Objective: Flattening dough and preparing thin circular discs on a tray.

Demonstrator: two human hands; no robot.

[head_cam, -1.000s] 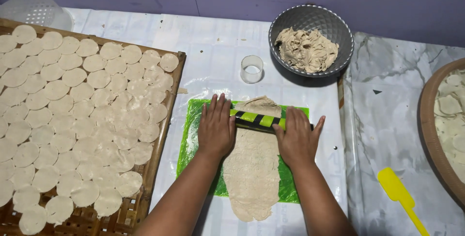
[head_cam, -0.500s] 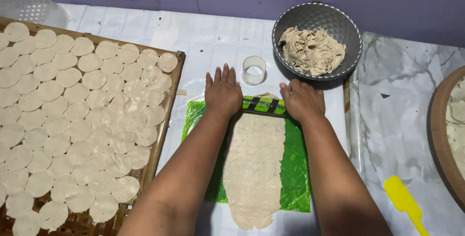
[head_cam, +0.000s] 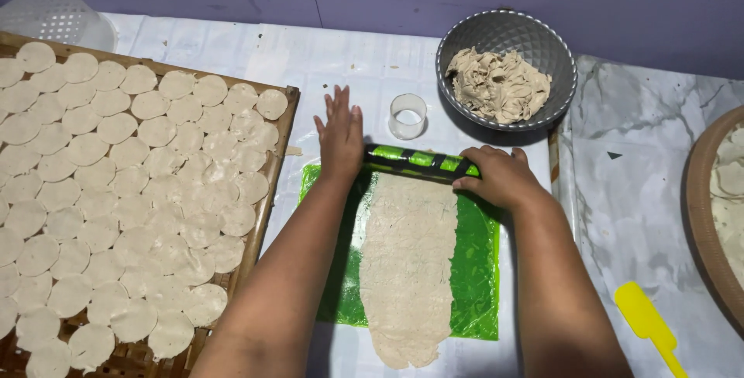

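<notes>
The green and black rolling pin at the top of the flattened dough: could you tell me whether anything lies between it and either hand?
Nothing visible does: the left hand and right hand both rest directly on the green and black rolling pin.

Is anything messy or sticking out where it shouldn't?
Yes. The rolled dough sheet runs past the near edge of the green mat onto the table cover. A small dough scrap lies beside the tray.

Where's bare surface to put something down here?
Free: the marbled sheet between the bowl, the yellow spatula and the right tray; the white strip behind the ring cutter. Crowded: the left tray is packed with discs, and the green mat holds the dough sheet.
</notes>
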